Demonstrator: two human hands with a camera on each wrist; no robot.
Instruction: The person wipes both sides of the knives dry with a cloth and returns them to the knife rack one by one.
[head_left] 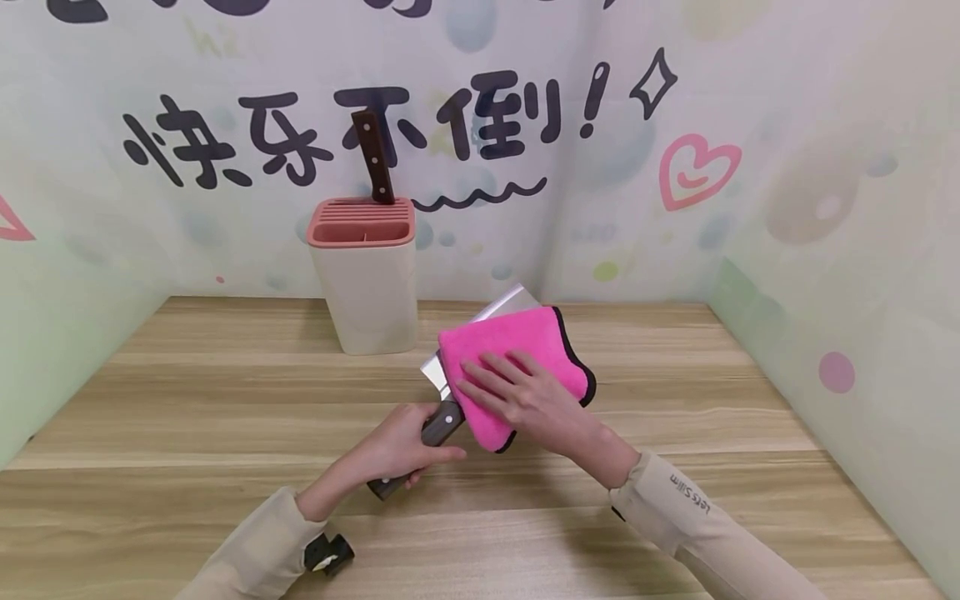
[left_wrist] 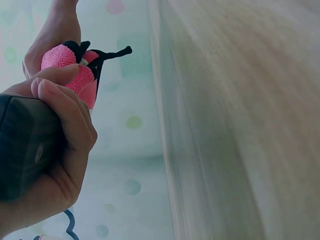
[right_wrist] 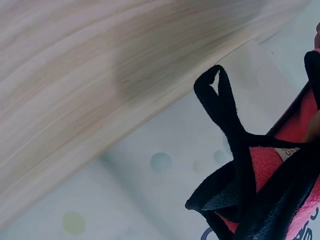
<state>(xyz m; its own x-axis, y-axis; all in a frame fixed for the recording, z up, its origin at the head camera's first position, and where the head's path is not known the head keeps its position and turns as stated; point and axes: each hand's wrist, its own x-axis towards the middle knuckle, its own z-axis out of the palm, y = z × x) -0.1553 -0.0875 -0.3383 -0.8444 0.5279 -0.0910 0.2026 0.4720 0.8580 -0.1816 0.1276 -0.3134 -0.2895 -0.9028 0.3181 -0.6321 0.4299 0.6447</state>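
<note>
In the head view my left hand grips the dark riveted handle of a cleaver, whose shiny blade slants away to the upper right. A pink cloth with black edging is folded over much of the blade. My right hand holds the cloth against the blade, fingers spread across its top; the thumb is hidden there. The left wrist view shows my left hand curled round the handle's end. Black trim and a loop of the cloth hang down in the right wrist view.
A white knife block with a pink slotted top stands at the back of the wooden table. One brown-handled knife stands in it. A printed backdrop rises behind the table.
</note>
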